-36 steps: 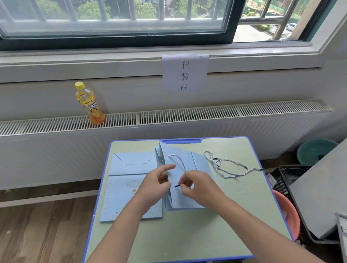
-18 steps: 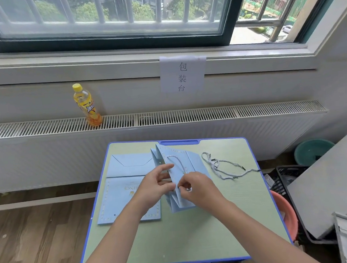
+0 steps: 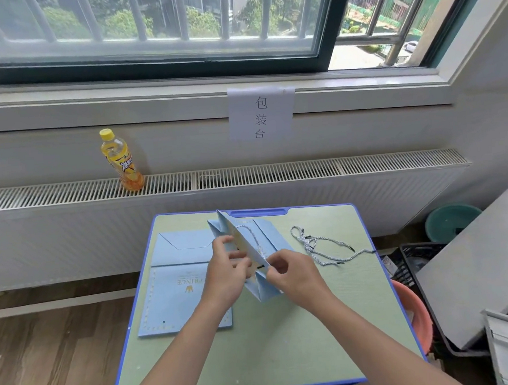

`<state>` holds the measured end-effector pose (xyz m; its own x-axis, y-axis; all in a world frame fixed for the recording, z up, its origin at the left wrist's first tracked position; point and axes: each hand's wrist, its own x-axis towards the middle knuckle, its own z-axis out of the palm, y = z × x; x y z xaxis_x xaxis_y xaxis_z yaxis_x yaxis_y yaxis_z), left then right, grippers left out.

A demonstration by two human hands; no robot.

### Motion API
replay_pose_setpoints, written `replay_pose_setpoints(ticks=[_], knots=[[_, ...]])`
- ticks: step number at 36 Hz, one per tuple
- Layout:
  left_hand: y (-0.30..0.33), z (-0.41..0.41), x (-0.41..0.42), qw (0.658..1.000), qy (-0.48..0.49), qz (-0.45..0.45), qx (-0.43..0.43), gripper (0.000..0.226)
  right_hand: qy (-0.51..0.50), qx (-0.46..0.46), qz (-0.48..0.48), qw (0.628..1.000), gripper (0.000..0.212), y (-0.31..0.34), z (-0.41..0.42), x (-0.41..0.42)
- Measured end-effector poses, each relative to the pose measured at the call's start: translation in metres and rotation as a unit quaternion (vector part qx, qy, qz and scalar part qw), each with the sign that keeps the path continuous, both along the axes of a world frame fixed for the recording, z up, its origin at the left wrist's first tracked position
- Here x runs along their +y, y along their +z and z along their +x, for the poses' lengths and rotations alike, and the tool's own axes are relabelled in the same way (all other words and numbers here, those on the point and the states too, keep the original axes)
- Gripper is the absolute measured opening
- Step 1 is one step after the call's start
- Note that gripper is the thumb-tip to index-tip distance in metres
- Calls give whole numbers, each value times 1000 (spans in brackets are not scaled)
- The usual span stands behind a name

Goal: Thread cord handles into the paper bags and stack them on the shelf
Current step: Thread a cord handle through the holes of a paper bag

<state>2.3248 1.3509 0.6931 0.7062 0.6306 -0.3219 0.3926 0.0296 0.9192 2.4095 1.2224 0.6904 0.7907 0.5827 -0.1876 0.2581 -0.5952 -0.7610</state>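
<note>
Window [image 3: 151, 25] with bars across the far wall; long radiator grille [image 3: 275, 174] running beneath the sill. Small green table [image 3: 281, 349] with blue edging stands in front of it.

On the table's left half, a flat light-blue paper bag [image 3: 176, 300], printed face up, lettering upside down from the person's side. Just right of it, a second paper bag, partly opened [image 3: 265, 290], is lifted and tilted above the table middle, gusset folds showing.

Left hand [image 3: 227, 274] holds the opened bag's left side, fingers curled round the edge. Right hand [image 3: 294, 275] pinches the bag's near edge where a black cord tip shows; whether it pinches the tip itself, cannot tell. A threaded cord [image 3: 254, 242] loops across the bag's face.

Loose striped cords [image 3: 323, 249] lie tangled on the table's right side, apart from the bag.

Orange drink bottle [image 3: 122, 159] upright on the grille, left. Paper sign [image 3: 261, 113] taped below the sill, centre.
</note>
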Motion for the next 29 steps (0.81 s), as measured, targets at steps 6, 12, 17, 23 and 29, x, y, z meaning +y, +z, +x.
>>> replay_pose_setpoints(ticks=[6, 12, 17, 23, 29], knots=[[0, 1, 1, 983, -126, 79, 104, 16, -4, 7, -6, 1000, 4, -2, -2, -4], [-2, 6, 8, 975, -165, 75, 130, 16, 0, 13, 16, 1000, 11, -1, -2, -4], [2, 10, 6, 976, -163, 87, 117, 20, -2, -4, 18, 1000, 12, 5, 1, -6], [3, 9, 8, 950, -186, 210, 141, 16, -24, -11, 38, 999, 19, 13, 12, -11], [3, 8, 14, 858, -277, 406, 149, 23, -16, -26, 46, 998, 25, 19, 19, -12]])
